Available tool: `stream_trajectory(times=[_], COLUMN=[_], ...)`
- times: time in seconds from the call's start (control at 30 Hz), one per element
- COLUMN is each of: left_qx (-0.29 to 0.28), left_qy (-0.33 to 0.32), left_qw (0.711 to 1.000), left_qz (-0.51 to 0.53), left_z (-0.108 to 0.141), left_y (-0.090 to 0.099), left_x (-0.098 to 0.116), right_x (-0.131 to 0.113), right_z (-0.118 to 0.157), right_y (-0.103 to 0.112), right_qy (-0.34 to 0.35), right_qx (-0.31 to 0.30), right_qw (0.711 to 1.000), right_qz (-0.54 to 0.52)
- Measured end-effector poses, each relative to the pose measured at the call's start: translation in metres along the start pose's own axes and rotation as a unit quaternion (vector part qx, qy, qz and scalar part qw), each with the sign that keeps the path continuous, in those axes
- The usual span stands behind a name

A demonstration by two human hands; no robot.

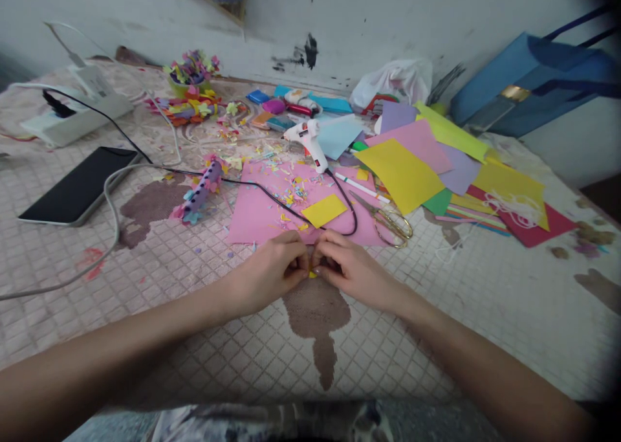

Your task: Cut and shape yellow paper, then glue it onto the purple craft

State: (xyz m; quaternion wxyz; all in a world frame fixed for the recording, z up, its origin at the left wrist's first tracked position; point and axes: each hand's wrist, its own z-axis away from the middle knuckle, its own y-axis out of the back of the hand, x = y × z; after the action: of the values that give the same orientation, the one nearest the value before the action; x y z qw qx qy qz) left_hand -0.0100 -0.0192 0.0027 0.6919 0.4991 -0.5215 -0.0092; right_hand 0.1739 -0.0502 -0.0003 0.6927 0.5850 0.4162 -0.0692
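Paper [312, 274], a small yellow piece, is pinched by the left hand [281, 267] and the right hand [348, 262] together over the table [233, 348], and it may tear or crease crookedly if they pull unevenly, because their grip hides most of it.

Tablecloth [233, 358] lay open bodyward of the left hand [272, 267] and right hand [359, 268]; beyond them, a looped black cord [356, 219], gold-handled scissors [380, 213] and a hot glue gun [314, 149] obstructed passage.

The paper scrap [312, 274] is yellow, the sheet [248, 212] pink, the tablecloth [233, 358] diamond-patterned.
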Motion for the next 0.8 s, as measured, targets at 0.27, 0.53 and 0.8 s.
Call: stream_trajectory(times=[0.27, 0.53, 0.8], left_qx=[-0.003, 0.008, 0.013], left_qy=[-0.004, 0.01, 0.034], left_qw=[1.0, 1.0, 0.999], left_qz=[-0.006, -0.005, 0.008], left_z=[-0.0008, -0.0021, -0.0033], left_y=[-0.001, -0.0043, -0.0039], left_x=[0.0, -0.0009, 0.0005], right_x=[-0.0018, 0.0013, 0.0003], right_z=[-0.0015, -0.0039, -0.0042], right_y=[-0.0015, 0.0007, 0.0007], right_qy=[-0.012, -0.005, -0.017], right_qx=[0.011, 0.014, 0.018], right_qw=[1.0, 1.0, 1.0], right_qz=[-0.002, -0.025, 0.003])
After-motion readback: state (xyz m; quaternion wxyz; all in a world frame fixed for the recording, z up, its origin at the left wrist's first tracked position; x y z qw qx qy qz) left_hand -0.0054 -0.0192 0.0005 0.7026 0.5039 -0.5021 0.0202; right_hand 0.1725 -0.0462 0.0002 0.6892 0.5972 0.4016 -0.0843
